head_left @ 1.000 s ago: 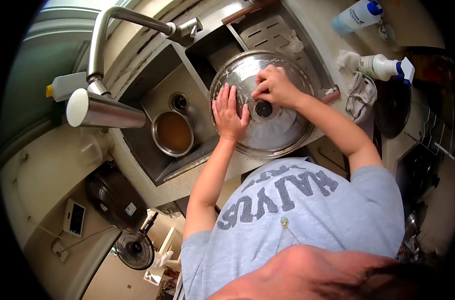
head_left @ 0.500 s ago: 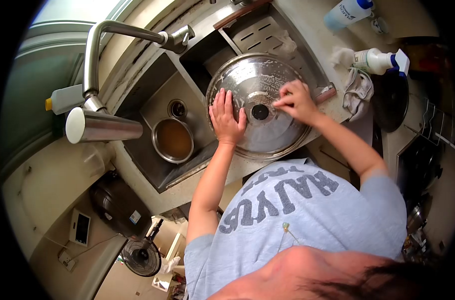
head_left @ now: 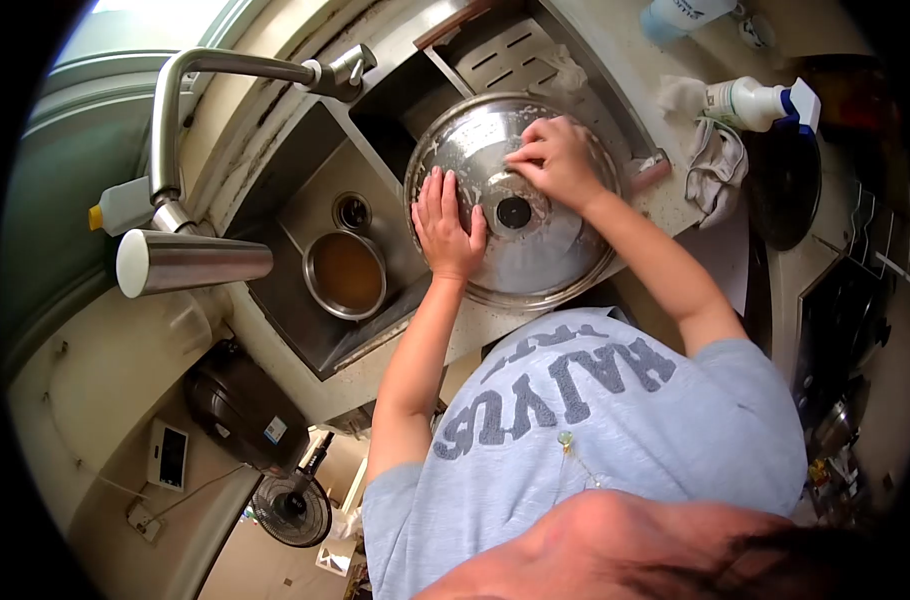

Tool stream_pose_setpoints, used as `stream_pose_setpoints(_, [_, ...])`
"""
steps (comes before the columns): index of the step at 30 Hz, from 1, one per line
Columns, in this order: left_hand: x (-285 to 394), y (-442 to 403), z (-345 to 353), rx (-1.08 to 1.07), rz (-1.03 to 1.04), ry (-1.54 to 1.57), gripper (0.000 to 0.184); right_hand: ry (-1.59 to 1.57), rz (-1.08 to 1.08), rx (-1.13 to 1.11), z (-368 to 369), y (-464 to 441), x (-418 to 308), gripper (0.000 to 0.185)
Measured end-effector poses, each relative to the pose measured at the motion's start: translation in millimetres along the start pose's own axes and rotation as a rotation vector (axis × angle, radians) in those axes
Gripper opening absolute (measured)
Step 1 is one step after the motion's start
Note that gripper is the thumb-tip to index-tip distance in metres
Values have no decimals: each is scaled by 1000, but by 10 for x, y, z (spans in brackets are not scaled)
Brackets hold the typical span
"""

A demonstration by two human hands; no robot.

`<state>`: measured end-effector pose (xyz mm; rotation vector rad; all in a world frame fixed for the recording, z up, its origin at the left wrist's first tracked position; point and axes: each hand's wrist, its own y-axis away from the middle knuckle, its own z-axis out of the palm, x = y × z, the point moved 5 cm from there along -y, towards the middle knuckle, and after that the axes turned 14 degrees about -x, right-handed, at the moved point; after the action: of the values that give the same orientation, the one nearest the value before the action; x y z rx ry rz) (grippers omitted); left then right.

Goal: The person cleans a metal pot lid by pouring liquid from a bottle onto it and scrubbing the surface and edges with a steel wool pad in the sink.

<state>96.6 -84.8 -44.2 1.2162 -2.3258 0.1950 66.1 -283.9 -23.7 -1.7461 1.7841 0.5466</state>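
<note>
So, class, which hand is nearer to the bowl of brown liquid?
Left. The left hand rests on the lid, on the side toward the bowl; the right hand is farther away, beyond the left one.

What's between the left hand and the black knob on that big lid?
In the head view, just a strip of the lid separates the left hand from the black knob.

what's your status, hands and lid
Left hand spread on lid. Right hand pinched near knob, anything held unclear. Nothing seen blocking either; bowl aside in sink.
</note>
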Motion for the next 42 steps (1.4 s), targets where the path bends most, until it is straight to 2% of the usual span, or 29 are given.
stream_pose_setpoints(6, [-5, -18, 31, 18, 21, 13, 62, -81, 50, -17, 75, 537, -96, 6])
stream_pose_setpoints(9, [-12, 22, 7, -12, 8, -5, 63, -63, -6, -79, 62, 84, -163, 6])
stream_pose_setpoints(12, [-26, 19, 21, -3, 23, -10, 63, -62, -23, -95, 49, 228, -101, 6])
stream_pose_setpoints(13, [-14, 17, 22, -1, 18, -11, 62, -61, 31, -141, -1, 352, -54, 5])
stream_pose_setpoints(16, [52, 21, -52, -11, 33, -28, 58, -47, 32, -106, 28, 304, -114, 5])
stream_pose_setpoints(20, [-20, 12, 15, -5, 28, -4, 63, -44, 36, -58, 123, 133, -169, 6])
stream_pose_setpoints(24, [-8, 14, 17, 11, 33, -6, 62, -32, 129, -74, 18, 460, -144, 7])
stream_pose_setpoints(28, [-27, 17, 19, -7, 40, -10, 62, -83, 73, -61, 138, 77, -189, 6])
stream_pose_setpoints(32, [-6, -11, 16, 17, 36, 2, 61, -49, 125, -78, -20, 564, -124, 7])
stream_pose_setpoints(37, [13, 5, 19, 4, 23, -15, 61, -67, 98, -29, 97, 109, -148, 5])
stream_pose_setpoints(42, [6, -3, 30, 37, 51, 8, 60, -8, 181, 19, 44, 669, -194, 7])
